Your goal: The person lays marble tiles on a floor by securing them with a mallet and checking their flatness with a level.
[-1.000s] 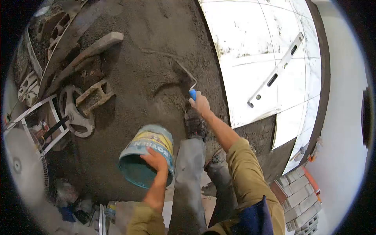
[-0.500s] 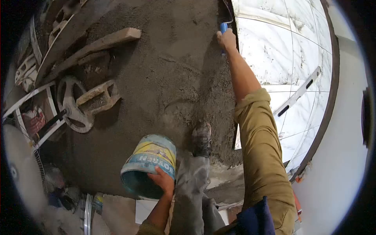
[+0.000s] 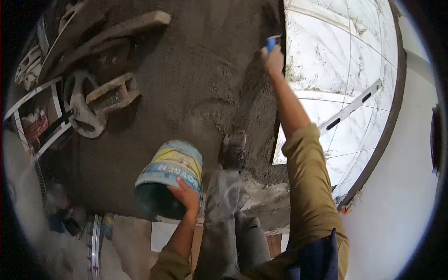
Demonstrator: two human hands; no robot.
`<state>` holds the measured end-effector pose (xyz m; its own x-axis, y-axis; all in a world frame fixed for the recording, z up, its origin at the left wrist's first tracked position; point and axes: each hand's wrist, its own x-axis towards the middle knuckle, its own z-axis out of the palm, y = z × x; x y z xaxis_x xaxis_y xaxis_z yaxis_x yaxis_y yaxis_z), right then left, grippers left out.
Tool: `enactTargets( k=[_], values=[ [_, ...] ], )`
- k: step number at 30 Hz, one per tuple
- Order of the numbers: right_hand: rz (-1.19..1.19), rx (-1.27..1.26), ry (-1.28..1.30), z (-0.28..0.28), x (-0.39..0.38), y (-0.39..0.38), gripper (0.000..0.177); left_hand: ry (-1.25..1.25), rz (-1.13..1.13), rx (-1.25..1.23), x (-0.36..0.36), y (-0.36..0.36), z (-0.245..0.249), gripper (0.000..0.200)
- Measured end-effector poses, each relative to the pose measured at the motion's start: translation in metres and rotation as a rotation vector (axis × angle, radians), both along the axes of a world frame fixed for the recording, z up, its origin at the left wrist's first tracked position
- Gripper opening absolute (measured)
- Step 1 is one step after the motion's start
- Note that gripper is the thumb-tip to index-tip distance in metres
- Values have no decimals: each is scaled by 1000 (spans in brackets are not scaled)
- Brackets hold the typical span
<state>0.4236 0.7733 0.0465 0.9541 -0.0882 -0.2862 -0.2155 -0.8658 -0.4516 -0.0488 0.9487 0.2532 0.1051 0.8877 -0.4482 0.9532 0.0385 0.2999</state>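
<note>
My left hand (image 3: 185, 195) is closed on the rim of a plastic bucket (image 3: 170, 163), blue-green with a yellow printed band. The bucket is tipped, its mouth facing me; the inside looks dark and what it holds cannot be made out. My right hand (image 3: 273, 60), arm stretched forward, is wrapped round the blue handle of a trowel (image 3: 271, 44). A bent metal shank shows past the handle, but the blade is hard to make out. Beneath the trowel is wet grey mortar (image 3: 252, 88), next to the edge of white marbled tiles (image 3: 322, 56).
A spirit level (image 3: 350, 111) lies slantwise on the tiles. On the left are a wooden plank (image 3: 135, 27), a hollow block (image 3: 114, 95), a grey wheel-like piece (image 3: 86, 112) and a metal frame. My shoe (image 3: 233, 149) stands on the mortar. A white wall (image 3: 387, 200) runs along the right.
My right hand has drawn the trowel back a little towards me and turned it, so the shank points more to the right. The bucket stays in my left hand; the view has shifted slightly.
</note>
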Motion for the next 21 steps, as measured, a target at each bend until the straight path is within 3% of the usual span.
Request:
enactTargets(
  k=[2,4,8,10,11,16,19,21],
  values=[
    [-86,-26,92,-7,1,-6,44,-15,35,34,-2,-1,-3,67],
    [-13,-22,117,-5,-40,-7,44,-60,22,27,18,-3,14,68],
    [230,29,310,11,-189,2,36,-105,-11,-13,14,2,10,69],
    [405,92,398,23,-271,1,35,-61,-21,101,-1,1,-5,67],
    [446,102,518,50,-290,6,36,-37,-50,94,7,0,3,66],
    [401,269,152,45,-282,51,29,-104,-92,39,12,-1,13,62],
    [373,196,119,22,-265,64,31,-154,-163,98,6,1,3,54],
    [535,75,192,18,-287,48,27,-139,-221,121,-1,2,8,52]
  ],
)
